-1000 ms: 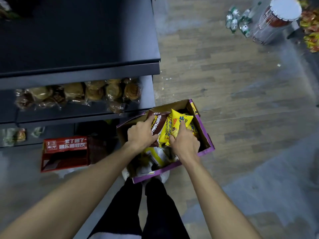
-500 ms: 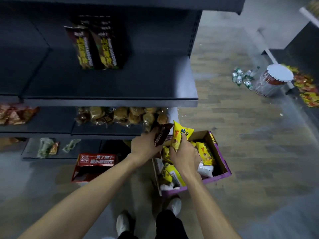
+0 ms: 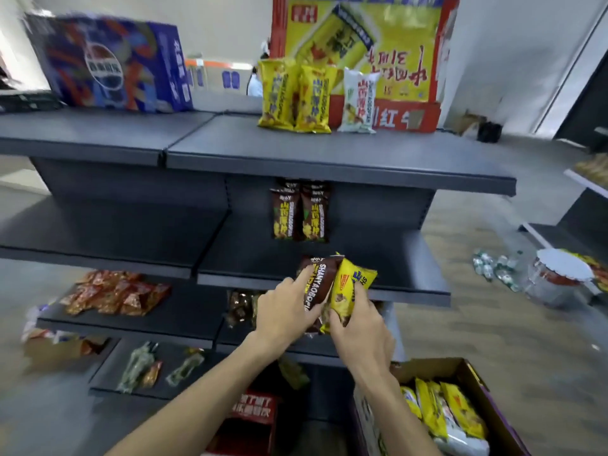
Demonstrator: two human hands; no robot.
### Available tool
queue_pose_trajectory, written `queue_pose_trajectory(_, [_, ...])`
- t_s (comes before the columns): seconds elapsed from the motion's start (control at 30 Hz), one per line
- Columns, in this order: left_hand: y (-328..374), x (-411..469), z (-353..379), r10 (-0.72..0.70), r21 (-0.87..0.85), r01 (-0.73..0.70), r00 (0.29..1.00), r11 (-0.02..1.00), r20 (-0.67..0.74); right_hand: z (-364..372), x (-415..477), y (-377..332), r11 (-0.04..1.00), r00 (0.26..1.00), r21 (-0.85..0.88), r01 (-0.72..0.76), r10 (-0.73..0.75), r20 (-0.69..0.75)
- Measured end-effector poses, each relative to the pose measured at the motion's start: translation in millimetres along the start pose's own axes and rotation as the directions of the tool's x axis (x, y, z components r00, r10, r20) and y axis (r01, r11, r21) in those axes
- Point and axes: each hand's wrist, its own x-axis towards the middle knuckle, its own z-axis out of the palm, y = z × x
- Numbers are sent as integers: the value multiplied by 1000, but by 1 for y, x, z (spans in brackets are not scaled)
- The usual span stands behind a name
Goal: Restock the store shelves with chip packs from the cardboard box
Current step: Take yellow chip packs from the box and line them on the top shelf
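Brown pack (image 3: 319,284) touching yellow pack (image 3: 350,286)

Left hand (image 3: 283,314) and right hand (image 3: 360,327) lifted two chip packs (image 3: 320,284) from the cardboard box (image 3: 434,370).

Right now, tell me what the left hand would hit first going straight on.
Probably the two brown chip packs standing on the dark grey metal shelf; the left hand points there, though depth is unclear.

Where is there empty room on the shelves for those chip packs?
Plenty on the second shelf: bare on both sides of the two brown packs. The top shelf is bare between the blue box and the yellow packs. Crowded: the red snacks lower left, and the cardboard box.
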Motion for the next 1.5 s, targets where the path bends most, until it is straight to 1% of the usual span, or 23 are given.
queue_pose_trajectory(0.1, [-4, 15, -46, 19, -5, -20, 990, 1000, -141, -26, 11, -38, 996, 991, 15, 87, -85, -99])
queue_pose_trajectory(0.23, [0, 45, -108, 63, -40, -79, 949, 996, -308, -68, 34, -85, 982, 954, 21, 189, -178, -240])
queue_pose_trajectory(0.3, [0, 67, -134, 89, -24, -105, 927, 994, -364, -86, 51, -106, 974, 934, 7, 225, -213, -288])
queue_pose_trajectory(0.43, [-1, 114, -172, 124, -16, -145, 889, 989, -441, -112, 94, -144, 959, 902, -26, 281, -273, -334])
queue_pose_trajectory(0.57, [-4, 155, -192, 144, -39, -182, 879, 983, -455, -128, 138, -168, 950, 881, -44, 310, -304, -363])
queue_pose_trajectory(0.7, [-9, 197, -196, 134, -42, -170, 887, 985, -442, -127, 179, -183, 943, 868, -49, 330, -323, -376])
queue_pose_trajectory(1.0, [-9, 287, -178, 45, 6, -48, 883, 999, -468, -113, 276, -189, 934, 861, -92, 345, -354, -366])
queue_pose_trajectory(1.23, [-25, 345, -166, -6, 108, 70, 863, 992, -505, -98, 333, -189, 927, 846, -94, 363, -370, -384])
queue_pose_trajectory(1.37, [-37, 366, -161, -19, 131, 98, 864, 987, -504, -88, 353, -191, 929, 837, -90, 358, -362, -411])
queue_pose_trajectory(1.5, [-47, 379, -146, -17, 102, 78, 865, 992, -502, -73, 365, -194, 936, 834, -99, 337, -346, -429])
